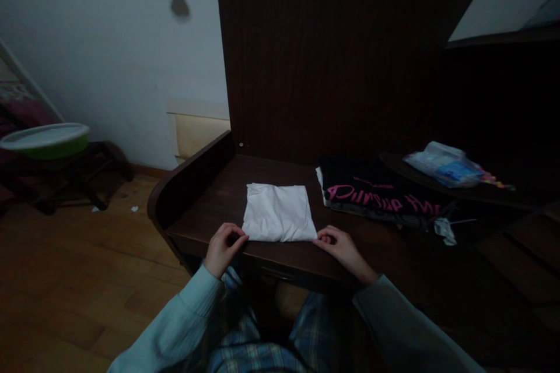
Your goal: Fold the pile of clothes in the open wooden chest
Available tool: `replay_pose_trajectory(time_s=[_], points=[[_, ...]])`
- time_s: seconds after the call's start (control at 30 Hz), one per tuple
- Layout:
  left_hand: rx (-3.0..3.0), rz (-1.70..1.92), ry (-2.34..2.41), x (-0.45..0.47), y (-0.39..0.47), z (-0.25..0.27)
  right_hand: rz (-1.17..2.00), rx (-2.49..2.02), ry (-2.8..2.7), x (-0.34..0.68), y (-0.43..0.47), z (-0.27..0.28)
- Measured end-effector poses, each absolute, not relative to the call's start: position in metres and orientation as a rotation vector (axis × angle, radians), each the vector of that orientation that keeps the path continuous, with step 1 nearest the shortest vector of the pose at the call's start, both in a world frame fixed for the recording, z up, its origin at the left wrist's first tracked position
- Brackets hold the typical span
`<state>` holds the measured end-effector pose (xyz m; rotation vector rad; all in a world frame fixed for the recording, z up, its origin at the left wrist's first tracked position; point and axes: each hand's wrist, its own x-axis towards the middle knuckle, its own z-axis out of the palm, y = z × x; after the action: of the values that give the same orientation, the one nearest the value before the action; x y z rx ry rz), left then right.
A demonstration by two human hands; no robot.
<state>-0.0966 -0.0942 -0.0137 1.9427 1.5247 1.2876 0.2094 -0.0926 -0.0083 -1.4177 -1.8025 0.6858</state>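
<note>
A white cloth (280,213), folded into a rough rectangle with some wrinkles, lies flat on the dark wooden desk (196,210). My left hand (223,245) pinches its near left corner between thumb and fingers. At the near right corner, my right hand (341,249) has its fingers closed on the fabric in the same way. Whether the cloth is a garment cannot be made out from its folded shape.
Right of the cloth lies folded black clothing (380,192) with pink lettering. A clear plastic packet (446,164) rests behind it. The desk has a raised, curved left edge (188,180). A green basin (48,143) sits on a low stool at far left.
</note>
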Motion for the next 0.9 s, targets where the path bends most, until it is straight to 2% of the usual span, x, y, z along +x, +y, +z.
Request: replay_pose_trajectory(time_s=[0.13,0.37,0.73,0.8,0.9], points=[[1.935,1.280,1.591,-0.096,-0.093,-0.014,0.670,-1.408,-1.826,0.209,-0.090,-0.011],[2.023,1.202,1.439,-0.097,-0.094,-0.010,0.668,-1.399,-1.858,0.210,-0.091,-0.013],[1.994,1.417,1.525,-0.107,-0.093,-0.002,0.502,-1.430,-1.859,0.224,-0.089,0.008],[2.032,1.341,1.510,-0.109,-0.096,-0.001,0.505,-1.446,-1.884,0.225,-0.092,0.008],[2.133,1.036,1.388,-0.115,-0.098,0.001,0.619,-1.467,-1.973,0.226,-0.095,0.007]])
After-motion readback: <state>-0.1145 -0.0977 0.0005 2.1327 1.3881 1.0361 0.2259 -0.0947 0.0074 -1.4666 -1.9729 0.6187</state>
